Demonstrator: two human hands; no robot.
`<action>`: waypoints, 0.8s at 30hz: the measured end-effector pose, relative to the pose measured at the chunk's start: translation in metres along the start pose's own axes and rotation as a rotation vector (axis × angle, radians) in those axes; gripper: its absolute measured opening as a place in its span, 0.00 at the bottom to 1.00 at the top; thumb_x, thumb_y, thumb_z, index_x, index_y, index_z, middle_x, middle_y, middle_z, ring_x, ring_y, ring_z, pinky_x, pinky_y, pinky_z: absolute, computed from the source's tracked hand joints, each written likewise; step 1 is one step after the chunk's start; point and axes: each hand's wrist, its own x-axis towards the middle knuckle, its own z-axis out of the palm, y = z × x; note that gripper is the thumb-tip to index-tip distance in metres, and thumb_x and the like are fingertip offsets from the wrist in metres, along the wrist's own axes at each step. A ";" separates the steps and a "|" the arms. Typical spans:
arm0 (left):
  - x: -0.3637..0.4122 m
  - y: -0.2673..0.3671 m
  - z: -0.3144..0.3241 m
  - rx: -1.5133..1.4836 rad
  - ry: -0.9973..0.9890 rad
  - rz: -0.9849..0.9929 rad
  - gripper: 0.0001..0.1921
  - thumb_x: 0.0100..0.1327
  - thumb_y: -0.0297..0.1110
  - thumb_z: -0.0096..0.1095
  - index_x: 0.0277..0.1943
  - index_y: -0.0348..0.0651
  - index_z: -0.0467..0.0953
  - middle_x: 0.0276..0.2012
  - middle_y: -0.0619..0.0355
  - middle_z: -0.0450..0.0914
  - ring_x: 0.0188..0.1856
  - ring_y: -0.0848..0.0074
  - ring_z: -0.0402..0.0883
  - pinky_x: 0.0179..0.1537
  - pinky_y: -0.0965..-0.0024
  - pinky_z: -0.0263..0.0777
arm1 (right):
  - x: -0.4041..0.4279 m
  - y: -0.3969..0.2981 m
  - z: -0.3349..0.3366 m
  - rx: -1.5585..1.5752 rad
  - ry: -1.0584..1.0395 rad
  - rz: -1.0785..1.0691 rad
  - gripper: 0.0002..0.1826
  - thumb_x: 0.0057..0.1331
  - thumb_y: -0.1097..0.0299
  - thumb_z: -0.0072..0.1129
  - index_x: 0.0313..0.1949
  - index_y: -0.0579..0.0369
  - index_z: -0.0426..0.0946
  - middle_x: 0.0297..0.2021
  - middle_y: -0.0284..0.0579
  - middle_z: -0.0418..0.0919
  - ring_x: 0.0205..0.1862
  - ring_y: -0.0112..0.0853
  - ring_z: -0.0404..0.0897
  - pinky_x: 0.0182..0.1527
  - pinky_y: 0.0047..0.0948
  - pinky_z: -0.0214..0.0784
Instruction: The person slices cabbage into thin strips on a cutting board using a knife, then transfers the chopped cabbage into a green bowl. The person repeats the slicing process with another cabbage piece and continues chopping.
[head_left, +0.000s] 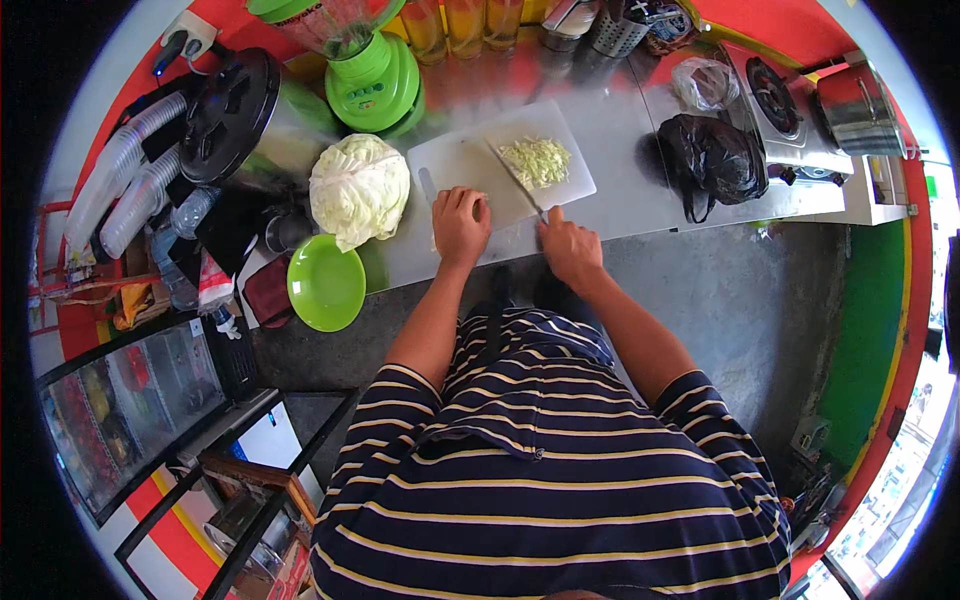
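Observation:
A white plastic cutting board (461, 161) lies at an angle on the metal counter. Shredded cabbage (536, 161) forms a small pile on its right half. My right hand (570, 247) grips a kitchen knife (516, 176) at the board's near edge, the blade pointing away beside the pile. My left hand (461, 229) rests at the near left part of the board with its fingers curled. A pale bit shows by its fingertips, but whether it holds anything is hidden. To the left of the board sits a large cabbage head (360, 187).
A green plate (326, 283) sits at the counter's left end. Behind the cabbage stand a green blender (373, 82) and a large lidded pot (229, 116). A black plastic bag (709, 161) lies to the right, before a gas stove (784, 105) with a metal pot (859, 109).

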 end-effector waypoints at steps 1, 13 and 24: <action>0.000 0.000 0.000 0.015 0.008 0.010 0.04 0.59 0.28 0.68 0.36 0.46 0.80 0.38 0.60 0.81 0.46 0.61 0.78 0.48 0.57 0.70 | 0.001 0.002 -0.001 0.012 0.031 0.021 0.20 0.79 0.51 0.43 0.52 0.56 0.66 0.35 0.61 0.86 0.40 0.59 0.86 0.45 0.57 0.77; -0.002 0.003 -0.005 0.108 -0.015 0.054 0.05 0.60 0.29 0.69 0.40 0.45 0.84 0.40 0.61 0.84 0.50 0.63 0.79 0.53 0.57 0.69 | -0.018 -0.024 0.022 -0.063 0.064 -0.105 0.17 0.77 0.52 0.49 0.48 0.55 0.68 0.30 0.54 0.87 0.35 0.52 0.88 0.41 0.52 0.80; -0.014 -0.003 -0.011 0.071 -0.040 0.118 0.05 0.62 0.31 0.68 0.41 0.45 0.84 0.45 0.63 0.83 0.52 0.67 0.79 0.52 0.58 0.67 | -0.019 -0.041 -0.017 -0.029 -0.034 -0.142 0.18 0.77 0.54 0.50 0.49 0.59 0.69 0.34 0.60 0.87 0.39 0.55 0.88 0.44 0.54 0.79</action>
